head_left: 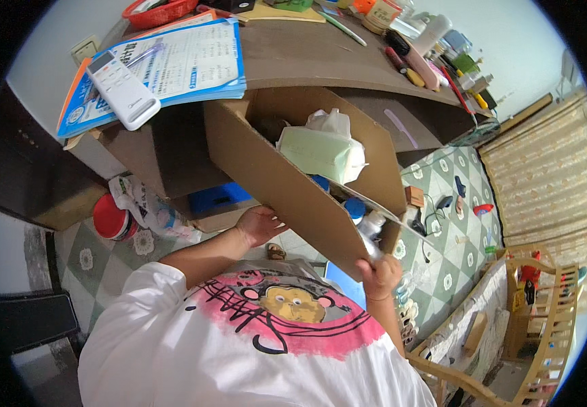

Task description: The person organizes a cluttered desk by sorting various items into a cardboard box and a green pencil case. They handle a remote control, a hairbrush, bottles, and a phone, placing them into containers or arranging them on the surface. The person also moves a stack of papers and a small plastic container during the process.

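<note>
Box (286, 191) hides lower parts of bottles (373, 224).

From my remote post I saw a home: workbooks (191, 64), a remote control (122, 89) and a hairbrush (396, 42) lay on the desk (293, 57), near a patterned curtain (544, 176), slatted wooden furniture (562, 305) and checkered floor tiles (453, 268).

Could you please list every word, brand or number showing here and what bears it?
I won't copy wording, only where print stands:
Papers: bold heading; finer lines too small to read.
White remote: small marking.
White bag: dark characters, creased.
Jar: label print, too small.
Cardboard box: none seen.
</note>
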`<action>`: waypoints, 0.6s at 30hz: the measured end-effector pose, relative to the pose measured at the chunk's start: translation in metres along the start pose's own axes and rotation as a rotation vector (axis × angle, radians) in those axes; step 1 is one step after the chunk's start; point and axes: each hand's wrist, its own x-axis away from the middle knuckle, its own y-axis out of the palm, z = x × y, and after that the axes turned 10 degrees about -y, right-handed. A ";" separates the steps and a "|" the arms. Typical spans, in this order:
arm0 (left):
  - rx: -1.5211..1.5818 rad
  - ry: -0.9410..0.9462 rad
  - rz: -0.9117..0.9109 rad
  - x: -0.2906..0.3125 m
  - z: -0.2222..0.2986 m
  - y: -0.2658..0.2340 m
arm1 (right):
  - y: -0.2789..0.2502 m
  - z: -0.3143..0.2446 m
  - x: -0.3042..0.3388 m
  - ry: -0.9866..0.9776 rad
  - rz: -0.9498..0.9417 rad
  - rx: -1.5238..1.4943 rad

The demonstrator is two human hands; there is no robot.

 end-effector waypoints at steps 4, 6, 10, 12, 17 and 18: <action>0.006 0.099 0.089 0.013 0.032 -0.006 | 0.038 -0.009 0.005 -0.035 -0.108 -0.183; -0.041 0.144 0.206 0.012 0.045 -0.006 | 0.049 -0.017 -0.006 -0.068 -0.109 -0.250; -0.176 0.135 0.443 0.017 0.062 -0.013 | 0.068 0.003 -0.011 -0.171 -0.163 -0.188; -0.195 0.165 0.484 0.026 0.063 -0.020 | 0.074 0.022 -0.011 -0.168 -0.149 -0.164; -0.782 1.183 0.734 0.073 0.049 0.019 | 0.089 0.070 -0.017 -0.170 -0.201 -0.120; -1.220 1.440 0.767 0.089 0.041 0.061 | 0.092 0.082 -0.015 -0.153 -0.216 -0.104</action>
